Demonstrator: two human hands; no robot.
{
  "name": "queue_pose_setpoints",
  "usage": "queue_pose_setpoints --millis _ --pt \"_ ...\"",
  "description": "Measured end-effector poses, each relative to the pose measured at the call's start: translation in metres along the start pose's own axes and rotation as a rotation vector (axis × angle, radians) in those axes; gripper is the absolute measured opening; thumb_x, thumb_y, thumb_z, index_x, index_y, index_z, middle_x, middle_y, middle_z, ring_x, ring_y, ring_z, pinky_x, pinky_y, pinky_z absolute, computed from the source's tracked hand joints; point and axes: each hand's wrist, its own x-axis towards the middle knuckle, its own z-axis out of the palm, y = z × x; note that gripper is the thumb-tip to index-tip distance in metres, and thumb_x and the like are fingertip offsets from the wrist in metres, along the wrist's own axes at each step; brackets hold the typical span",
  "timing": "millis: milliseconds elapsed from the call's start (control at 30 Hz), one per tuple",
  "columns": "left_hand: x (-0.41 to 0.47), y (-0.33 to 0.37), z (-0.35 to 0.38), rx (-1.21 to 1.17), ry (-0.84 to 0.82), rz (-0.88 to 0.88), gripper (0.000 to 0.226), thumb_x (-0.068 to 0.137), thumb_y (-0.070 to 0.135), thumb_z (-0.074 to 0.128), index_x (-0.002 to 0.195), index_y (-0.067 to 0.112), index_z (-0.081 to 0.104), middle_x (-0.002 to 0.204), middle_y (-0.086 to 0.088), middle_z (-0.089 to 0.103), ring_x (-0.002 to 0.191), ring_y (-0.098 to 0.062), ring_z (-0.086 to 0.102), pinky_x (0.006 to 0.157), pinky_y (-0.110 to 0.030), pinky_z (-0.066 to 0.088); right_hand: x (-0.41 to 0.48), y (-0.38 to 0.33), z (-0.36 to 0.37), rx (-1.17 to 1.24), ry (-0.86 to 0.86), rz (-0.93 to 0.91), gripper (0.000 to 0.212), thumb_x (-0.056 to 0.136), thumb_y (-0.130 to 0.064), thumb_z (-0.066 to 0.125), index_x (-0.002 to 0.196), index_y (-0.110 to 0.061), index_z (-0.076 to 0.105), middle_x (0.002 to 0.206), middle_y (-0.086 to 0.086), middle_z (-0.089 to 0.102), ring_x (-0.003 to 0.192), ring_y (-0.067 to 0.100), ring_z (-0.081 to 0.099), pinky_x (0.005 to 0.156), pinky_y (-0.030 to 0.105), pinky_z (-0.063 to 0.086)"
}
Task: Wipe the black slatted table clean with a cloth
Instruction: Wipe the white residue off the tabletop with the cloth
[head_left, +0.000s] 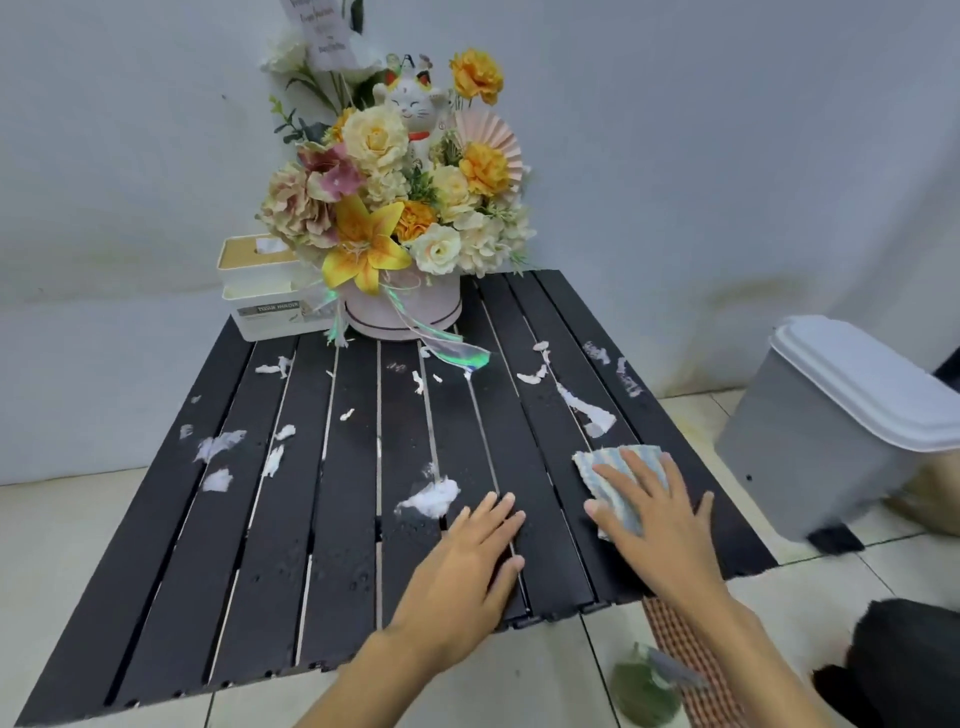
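The black slatted table (343, 519) fills the middle of the view, dotted with water drops and several white tissue scraps (431, 498). My right hand (660, 519) lies flat with spread fingers on a striped blue-and-white cloth (613, 478) near the table's right front side. My left hand (467, 566) rests flat on the slats just left of it, fingers straight, holding nothing. A wad of wet tissue lies right in front of my left fingertips.
A pink flower box (402, 312) with a cat figurine and a white tissue box (265, 296) stand at the table's far edge. A grey lidded bin (831, 431) stands on the tiled floor at the right. A green object (644, 686) lies on the floor near me.
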Motion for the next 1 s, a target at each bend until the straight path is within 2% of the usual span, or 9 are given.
queue_pose_setpoints --millis 67,133,233,367,467,533,700,833,1000 --pt "-0.002 -0.002 0.006 0.077 0.008 0.014 0.057 0.095 0.048 0.004 0.148 0.029 0.015 0.153 0.019 0.002 0.139 0.005 -0.009 0.112 -0.015 -0.010 0.003 -0.004 0.007 -0.062 0.080 -0.029 0.063 0.082 -0.069 0.012 0.138 -0.049 0.030 0.155 -0.018 0.013 0.145 0.017 -0.004 0.115 0.050 -0.001" --pt "-0.003 -0.004 0.009 0.168 0.020 0.024 0.061 0.095 0.049 -0.001 0.146 0.028 0.026 0.153 0.014 0.016 0.141 0.001 0.005 0.114 -0.020 0.000 0.004 -0.005 0.009 -0.040 0.128 -0.049 0.073 0.075 -0.064 0.003 0.138 -0.046 0.035 0.154 -0.015 0.021 0.144 0.019 0.003 0.116 0.043 0.007" --pt "-0.002 -0.003 0.012 0.237 0.027 0.000 0.052 0.101 0.040 0.011 0.139 0.024 0.041 0.147 0.010 0.037 0.137 -0.006 0.028 0.107 -0.025 0.020 -0.011 0.008 0.012 -0.018 0.110 -0.166 0.064 0.081 -0.060 0.007 0.136 -0.049 0.036 0.152 -0.021 0.022 0.143 0.012 0.002 0.115 0.035 0.015" --pt "-0.001 -0.007 0.018 0.253 0.086 0.020 0.053 0.100 0.040 0.010 0.140 0.023 0.040 0.148 0.010 0.034 0.138 -0.005 0.025 0.108 -0.026 0.018 -0.050 0.043 0.008 -0.026 0.048 -0.345 0.044 0.090 -0.057 0.019 0.131 -0.058 0.032 0.148 -0.034 0.017 0.142 -0.002 0.001 0.111 0.027 0.015" --pt "0.000 -0.009 0.021 0.273 0.112 0.033 0.053 0.100 0.041 0.010 0.140 0.023 0.040 0.148 0.010 0.034 0.138 -0.005 0.026 0.109 -0.025 0.016 -0.040 0.069 -0.005 -0.030 0.069 -0.239 0.047 0.086 -0.059 0.013 0.129 -0.060 0.031 0.148 -0.033 0.013 0.141 -0.002 0.000 0.115 0.030 0.017" --pt "-0.001 -0.008 0.021 0.270 0.121 0.031 0.054 0.100 0.041 0.010 0.140 0.023 0.041 0.147 0.010 0.035 0.137 -0.005 0.027 0.110 -0.024 0.014 -0.014 0.072 -0.008 -0.051 0.116 -0.141 0.051 0.085 -0.060 0.009 0.132 -0.056 0.029 0.147 -0.028 0.013 0.144 0.009 0.005 0.118 0.035 0.017" --pt "-0.001 -0.008 0.021 0.270 0.124 0.026 0.056 0.099 0.042 0.009 0.139 0.022 0.043 0.146 0.009 0.038 0.136 -0.007 0.031 0.110 -0.024 0.013 0.025 0.020 0.003 -0.044 0.114 0.043 0.042 0.098 -0.038 0.030 0.139 -0.045 0.032 0.156 -0.014 0.014 0.145 0.020 0.000 0.118 0.037 0.004" --pt "-0.001 -0.006 0.020 0.269 0.126 0.013 0.058 0.099 0.042 0.006 0.138 0.022 0.044 0.145 0.008 0.039 0.135 -0.008 0.032 0.110 -0.027 0.014 -0.020 0.000 0.015 -0.036 0.076 -0.202 0.055 0.088 -0.052 0.008 0.141 -0.050 0.025 0.155 -0.020 0.012 0.145 0.012 -0.005 0.119 0.037 0.007" --pt "-0.001 -0.005 0.020 0.280 0.130 -0.001 0.047 0.097 0.036 0.025 0.136 0.022 0.047 0.144 0.005 0.042 0.134 -0.011 0.037 0.111 -0.030 0.013 -0.037 0.039 0.008 -0.016 0.023 -0.394 0.045 0.089 -0.053 0.018 0.132 -0.059 0.031 0.148 -0.034 0.014 0.141 -0.004 0.000 0.111 0.023 0.017"
